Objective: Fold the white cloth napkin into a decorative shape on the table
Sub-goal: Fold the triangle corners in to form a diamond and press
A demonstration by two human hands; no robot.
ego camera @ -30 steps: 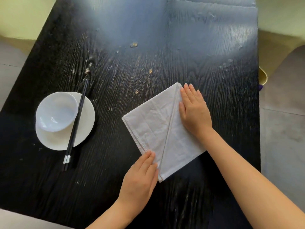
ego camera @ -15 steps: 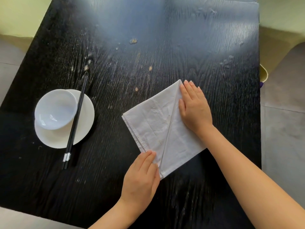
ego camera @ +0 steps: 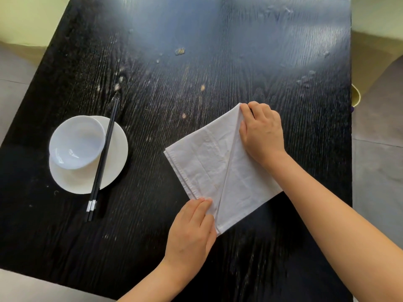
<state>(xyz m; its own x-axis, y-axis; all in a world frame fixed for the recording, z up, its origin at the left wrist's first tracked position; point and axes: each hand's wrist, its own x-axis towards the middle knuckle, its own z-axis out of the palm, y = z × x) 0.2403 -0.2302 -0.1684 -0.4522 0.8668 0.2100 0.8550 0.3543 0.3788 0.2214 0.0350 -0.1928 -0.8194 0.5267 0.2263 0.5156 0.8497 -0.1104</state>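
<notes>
The white cloth napkin (ego camera: 209, 164) lies folded on the black table (ego camera: 196, 73), right of centre, with a diagonal crease running from its far corner to its near corner. My right hand (ego camera: 261, 131) is at the far corner, fingers curled and pinching the top flap there. My left hand (ego camera: 192, 232) rests at the near corner, its straight fingers pressing the cloth flat beside the crease.
A white bowl (ego camera: 76, 141) sits on a white plate (ego camera: 115, 171) at the left. Black chopsticks (ego camera: 102, 162) lie across the plate's right side. Crumbs and smears dot the table's middle. The table's right edge runs just beyond my right arm.
My right hand went from lying flat on the napkin to curling its fingers around the far corner. My left hand stayed at the near corner.
</notes>
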